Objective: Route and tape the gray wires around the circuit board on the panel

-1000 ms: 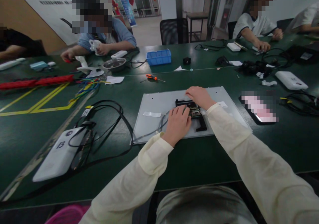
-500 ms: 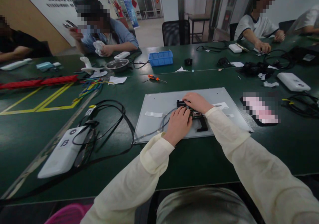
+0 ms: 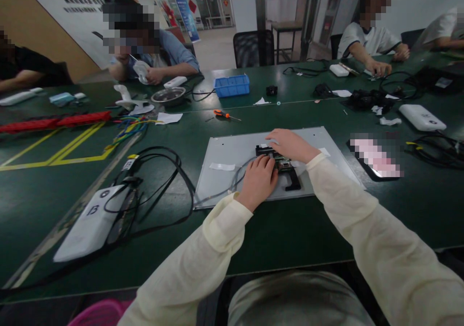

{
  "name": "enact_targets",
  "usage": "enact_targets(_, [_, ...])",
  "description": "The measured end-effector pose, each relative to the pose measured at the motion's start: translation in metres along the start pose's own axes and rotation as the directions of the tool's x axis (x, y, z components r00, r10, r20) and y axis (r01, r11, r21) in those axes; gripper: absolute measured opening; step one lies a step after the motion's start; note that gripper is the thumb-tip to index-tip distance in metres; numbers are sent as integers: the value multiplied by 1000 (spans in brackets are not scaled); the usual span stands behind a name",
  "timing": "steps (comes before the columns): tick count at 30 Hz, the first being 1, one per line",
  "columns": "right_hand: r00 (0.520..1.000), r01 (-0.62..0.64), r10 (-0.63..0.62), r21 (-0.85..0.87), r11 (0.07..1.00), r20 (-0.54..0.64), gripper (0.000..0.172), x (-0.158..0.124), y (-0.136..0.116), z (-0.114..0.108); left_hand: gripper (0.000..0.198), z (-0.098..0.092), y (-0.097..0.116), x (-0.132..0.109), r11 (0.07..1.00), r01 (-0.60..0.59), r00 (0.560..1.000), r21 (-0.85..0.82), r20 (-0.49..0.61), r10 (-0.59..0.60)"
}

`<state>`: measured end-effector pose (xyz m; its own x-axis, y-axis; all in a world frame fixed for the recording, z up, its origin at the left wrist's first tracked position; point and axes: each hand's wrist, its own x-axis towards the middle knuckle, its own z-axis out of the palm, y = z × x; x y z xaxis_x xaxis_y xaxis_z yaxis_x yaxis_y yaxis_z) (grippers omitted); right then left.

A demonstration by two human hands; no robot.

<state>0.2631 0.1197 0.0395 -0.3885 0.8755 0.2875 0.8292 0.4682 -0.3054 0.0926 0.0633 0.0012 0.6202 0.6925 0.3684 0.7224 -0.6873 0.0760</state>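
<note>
A black bracket-like assembly point(image 3: 293, 180) with a small exposed circuit board lies on a light grey panel point(image 3: 224, 147). My left hand point(image 3: 258, 178) is closed over its left side, fingers bent and pressed against it. Above its far end is my right hand point(image 3: 290, 144), fingers stretched to the left and apparently lifted off the part. Whether a fingertip still touches it is hard to see. A thin grey cable point(image 3: 237, 178) curves across the panel from beneath my left hand. My hands partly cover the assembly.
Left of the panel lie a white power bank point(image 3: 87, 224) and black cables point(image 3: 181, 171). A phone point(image 3: 375, 159) is to the right. Farther off are an orange screwdriver point(image 3: 223, 114), a blue bin point(image 3: 232, 85) and a metal bowl point(image 3: 168, 95). Several other people sit around the table.
My right hand has risen slightly and shifted away from the far end of the assembly. My left hand stays on it. The person across on the left has lowered their raised hand.
</note>
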Motion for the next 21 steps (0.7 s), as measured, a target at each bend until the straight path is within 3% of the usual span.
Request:
enact_targets(5, [985,-51,77,166,985,-153,30,-28,-6,-14,30,-3,1,0,1000,2,1000,-4,1,-2])
enact_targets(9, [954,-52,131,284,957,-268,28,-56,-14,1,28,-11,5,0,1000,0,1000,1,8,0])
enact_targets(12, [950,-34,118,278,960,-290,29,-69,-19,17,26,-23,0,2,1000,18,1000,20,-17,-17])
enact_targets(16, [961,0,57,208,978,-270,28,-74,-19,31,22,-39,-32,7,981,178,982,81,-80,-172])
enact_targets(21, [970,13,29,172,985,-241,26,-76,-18,32,28,-50,-86,0,882,428,904,197,-84,-420])
